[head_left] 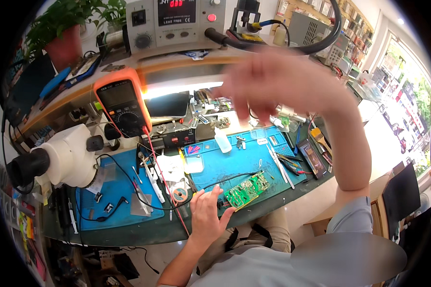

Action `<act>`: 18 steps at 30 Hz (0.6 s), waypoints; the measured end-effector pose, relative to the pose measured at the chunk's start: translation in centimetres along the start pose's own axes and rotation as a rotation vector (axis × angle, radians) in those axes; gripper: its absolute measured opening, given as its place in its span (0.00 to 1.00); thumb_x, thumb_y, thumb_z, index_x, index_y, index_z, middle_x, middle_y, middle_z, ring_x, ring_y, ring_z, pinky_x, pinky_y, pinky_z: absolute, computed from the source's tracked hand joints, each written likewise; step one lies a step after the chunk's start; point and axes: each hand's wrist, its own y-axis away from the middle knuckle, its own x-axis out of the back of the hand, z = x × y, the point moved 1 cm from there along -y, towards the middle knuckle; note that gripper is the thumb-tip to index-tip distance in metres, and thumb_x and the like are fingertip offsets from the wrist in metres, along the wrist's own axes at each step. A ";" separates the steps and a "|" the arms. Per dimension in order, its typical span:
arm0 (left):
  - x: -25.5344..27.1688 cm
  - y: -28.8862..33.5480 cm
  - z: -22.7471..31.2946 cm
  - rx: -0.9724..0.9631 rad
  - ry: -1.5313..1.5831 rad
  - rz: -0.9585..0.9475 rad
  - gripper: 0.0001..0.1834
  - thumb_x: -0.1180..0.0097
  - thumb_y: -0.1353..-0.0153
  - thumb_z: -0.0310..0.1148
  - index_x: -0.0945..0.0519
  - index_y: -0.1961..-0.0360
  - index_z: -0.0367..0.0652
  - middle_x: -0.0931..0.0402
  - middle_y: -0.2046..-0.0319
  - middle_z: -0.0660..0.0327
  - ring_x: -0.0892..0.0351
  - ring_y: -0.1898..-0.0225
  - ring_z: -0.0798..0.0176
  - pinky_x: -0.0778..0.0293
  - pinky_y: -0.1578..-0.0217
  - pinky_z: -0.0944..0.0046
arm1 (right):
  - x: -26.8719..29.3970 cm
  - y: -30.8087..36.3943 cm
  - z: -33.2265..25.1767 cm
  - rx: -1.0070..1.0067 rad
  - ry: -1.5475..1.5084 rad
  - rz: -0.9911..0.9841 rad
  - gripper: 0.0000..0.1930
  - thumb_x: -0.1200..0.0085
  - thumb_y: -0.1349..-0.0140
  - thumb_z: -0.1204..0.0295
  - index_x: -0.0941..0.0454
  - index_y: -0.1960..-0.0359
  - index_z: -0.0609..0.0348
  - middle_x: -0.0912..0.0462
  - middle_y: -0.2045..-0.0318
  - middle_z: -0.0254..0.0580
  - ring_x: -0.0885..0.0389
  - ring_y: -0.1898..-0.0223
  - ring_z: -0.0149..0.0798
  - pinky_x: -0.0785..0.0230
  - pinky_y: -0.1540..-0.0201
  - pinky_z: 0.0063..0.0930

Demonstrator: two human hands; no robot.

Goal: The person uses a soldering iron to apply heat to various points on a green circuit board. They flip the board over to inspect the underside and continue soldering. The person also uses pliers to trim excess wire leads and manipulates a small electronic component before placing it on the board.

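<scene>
A green circuit board (246, 190) with many small parts lies tilted near the front edge of the blue work mat (215, 167). Just to its left is my left hand (207, 215), fingers stretched out and thumb spread toward the board's near left corner. Whether the thumb touches the board I cannot tell. A black cable (210, 184) runs past those fingertips and over the board's far side. My right hand (273, 86) is raised high over the back of the bench, in front of the shelf. Motion smears its fingers, and anything it may hold cannot be made out.
An orange multimeter (124, 107) leans at the shelf, its red lead (160, 174) crossing the bench. A white microscope (67, 155) stands left. Tweezers (281, 167) and pliers (292, 165) lie right, near a clear bottle (222, 141). A soldering station (177, 24) sits above.
</scene>
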 end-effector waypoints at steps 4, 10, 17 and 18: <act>-0.1 0.0 0.2 -0.012 0.018 -0.029 0.41 0.30 0.34 0.42 0.35 0.27 0.35 0.18 0.46 0.54 0.20 0.47 0.51 0.34 0.34 0.43 | -3.8 -1.8 9.5 -0.229 -0.371 0.226 0.21 0.47 0.26 0.67 0.23 0.36 0.62 0.13 0.55 0.46 0.16 0.63 0.33 0.18 0.61 0.30; -1.0 -0.6 0.5 0.003 0.040 -0.126 0.43 0.30 0.34 0.47 0.36 0.26 0.35 0.20 0.44 0.53 0.21 0.45 0.49 0.35 0.35 0.40 | 8.0 -9.9 19.6 -0.122 -0.781 1.043 0.17 0.42 0.27 0.64 0.16 0.57 0.71 0.15 0.64 0.49 0.14 0.59 0.43 0.21 0.57 0.41; 0.5 0.3 1.4 0.057 -0.065 -0.259 0.52 0.25 0.44 0.57 0.32 0.27 0.37 0.21 0.42 0.51 0.22 0.44 0.48 0.34 0.36 0.43 | 12.7 -11.2 23.2 -0.032 -0.322 0.840 0.14 0.43 0.25 0.65 0.14 0.55 0.64 0.12 0.61 0.42 0.13 0.62 0.36 0.17 0.58 0.29; 0.2 0.0 1.1 0.053 -0.073 -0.257 0.52 0.25 0.45 0.57 0.32 0.27 0.37 0.21 0.42 0.51 0.22 0.44 0.48 0.34 0.36 0.43 | 13.9 -11.1 23.4 0.033 -0.325 0.891 0.14 0.44 0.24 0.64 0.15 0.55 0.64 0.12 0.61 0.43 0.12 0.62 0.37 0.14 0.59 0.28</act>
